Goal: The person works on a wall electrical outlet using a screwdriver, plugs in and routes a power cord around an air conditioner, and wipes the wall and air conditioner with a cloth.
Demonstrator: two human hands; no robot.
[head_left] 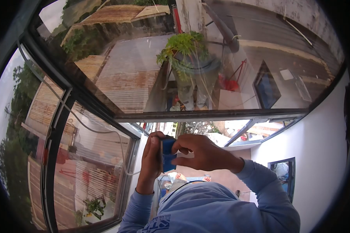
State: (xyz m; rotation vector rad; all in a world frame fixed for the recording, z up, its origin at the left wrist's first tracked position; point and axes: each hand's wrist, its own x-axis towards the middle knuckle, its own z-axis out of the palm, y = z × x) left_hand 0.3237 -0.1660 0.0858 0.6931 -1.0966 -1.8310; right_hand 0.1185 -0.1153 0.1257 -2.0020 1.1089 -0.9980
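Blue item held between both hands, between window frame and shirt.

The window frame (221, 115) spans the view above the hands; the shirt (210, 209) fills the area below. The blue item sits centrally between them, a position that likely keeps it in sight and within reach of both hands. A cable (102, 132) crosses the glazing toward the left wrist; its end is hidden. Right hand (200, 151): elbow bent outward, forearm angled inward, thumb and fingers parted with tips at the item's side; whether they pinch it cannot be told. Left hand (148, 157): forearm raised, thumb extended upward, grasping the opposite side, apparently as the steadying support. Blue item (168, 157): held on edge, long side upright.
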